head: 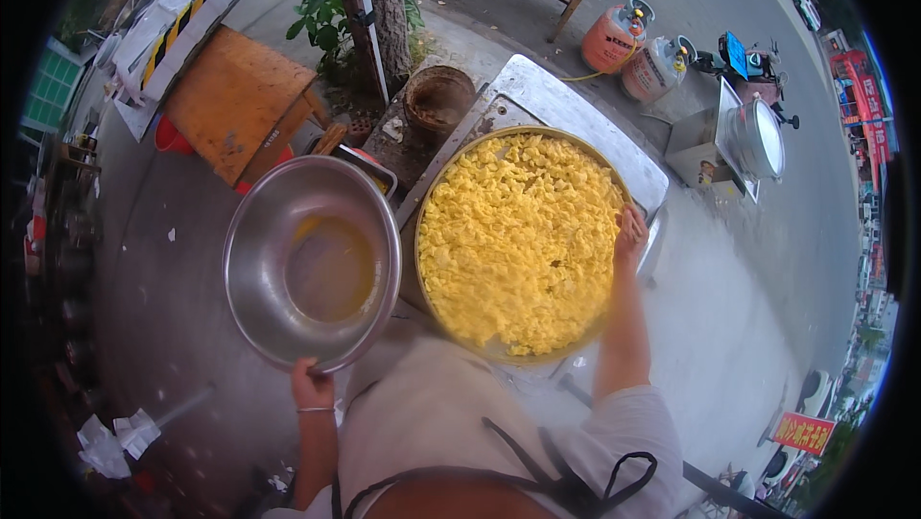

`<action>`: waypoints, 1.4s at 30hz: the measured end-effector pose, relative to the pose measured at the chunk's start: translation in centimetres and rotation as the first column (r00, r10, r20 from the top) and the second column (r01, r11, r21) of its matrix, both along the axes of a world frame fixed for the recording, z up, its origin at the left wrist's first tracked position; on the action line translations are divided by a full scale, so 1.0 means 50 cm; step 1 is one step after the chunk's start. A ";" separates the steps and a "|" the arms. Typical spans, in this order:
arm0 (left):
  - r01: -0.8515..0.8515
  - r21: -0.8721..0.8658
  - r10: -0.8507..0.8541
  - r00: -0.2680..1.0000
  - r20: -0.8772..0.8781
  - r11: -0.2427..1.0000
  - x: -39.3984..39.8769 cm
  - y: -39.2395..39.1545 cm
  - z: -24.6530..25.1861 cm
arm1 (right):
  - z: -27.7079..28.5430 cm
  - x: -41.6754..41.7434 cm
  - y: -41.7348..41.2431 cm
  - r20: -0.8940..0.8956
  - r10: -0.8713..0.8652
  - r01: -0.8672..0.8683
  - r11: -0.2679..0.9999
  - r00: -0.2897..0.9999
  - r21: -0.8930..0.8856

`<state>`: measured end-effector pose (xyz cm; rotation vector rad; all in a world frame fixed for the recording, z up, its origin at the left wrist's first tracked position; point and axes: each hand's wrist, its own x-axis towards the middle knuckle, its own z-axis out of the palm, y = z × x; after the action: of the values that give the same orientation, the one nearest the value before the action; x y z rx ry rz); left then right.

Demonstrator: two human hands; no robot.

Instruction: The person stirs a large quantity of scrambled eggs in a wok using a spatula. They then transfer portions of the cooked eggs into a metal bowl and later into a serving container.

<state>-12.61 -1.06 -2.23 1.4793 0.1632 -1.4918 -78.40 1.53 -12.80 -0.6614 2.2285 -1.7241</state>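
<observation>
My left hand (312, 384), a bracelet on its wrist, grips the lower rim of a wide stainless-steel bowl (252, 267). The bowl is tilted towards me, and a thin film of yellowish liquid shows at its bottom. On the right, a large round shallow pan (624, 191) is filled nearly to its edges with scrambled egg (522, 238) in yellow lumps. My right hand (630, 231) holds the pan's right rim, fingers curled at the edge. Beneath the pan is a metal stove stand (554, 98), partly covered by it. Bowl and pan sit side by side.
A rusty round pot (439, 96) stands beyond the stove, near a tree trunk (388, 8). An orange wooden table (241, 98) is at the left. Gas cylinders (614, 37) with a yellow hose stand far right, near a metal box (709, 148) bearing a steel pot (759, 138).
</observation>
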 end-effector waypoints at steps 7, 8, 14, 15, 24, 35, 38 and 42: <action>0.046 -0.031 -0.046 0.999 -0.022 0.998 -0.010 -0.002 -0.001 | 0.066 0.197 -0.124 -0.084 0.546 -0.528 0.832 0.833 0.172; 0.051 -0.038 -0.052 0.998 -0.034 0.998 -0.018 0.001 0.003 | 0.101 0.237 -0.105 -0.102 0.631 -0.601 0.768 0.769 0.223; 0.038 0.003 -0.038 0.999 -0.003 0.999 -0.044 0.000 0.011 | 0.087 0.279 -0.112 0.186 0.618 -0.625 0.780 0.764 -0.023; 0.050 0.015 -0.049 0.999 -0.009 0.999 -0.047 0.001 0.012 | 0.061 0.265 -0.149 0.316 0.560 -0.544 0.826 0.766 -0.146; 0.009 0.006 -0.009 1.000 0.002 1.000 -0.053 0.014 0.031 | 0.015 0.108 -0.018 0.285 0.051 0.003 0.983 0.957 -0.186; -0.007 0.023 0.006 1.000 0.028 1.000 -0.012 0.019 0.030 | 0.008 0.121 -0.199 -0.204 0.351 -0.346 0.936 0.914 0.057; -0.030 0.009 0.030 0.999 0.039 0.999 -0.019 0.016 0.036 | 0.104 0.260 -0.177 0.009 0.571 -0.566 0.811 0.821 0.146; -0.002 -0.007 0.002 1.000 0.004 1.000 -0.022 0.005 0.034 | 0.165 0.348 -0.001 0.052 0.615 -0.616 0.777 0.787 0.129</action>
<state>-13.70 -0.83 -0.51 1.4756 0.1572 -1.4862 -61.01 1.50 -4.56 -1.1844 1.7991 -1.2167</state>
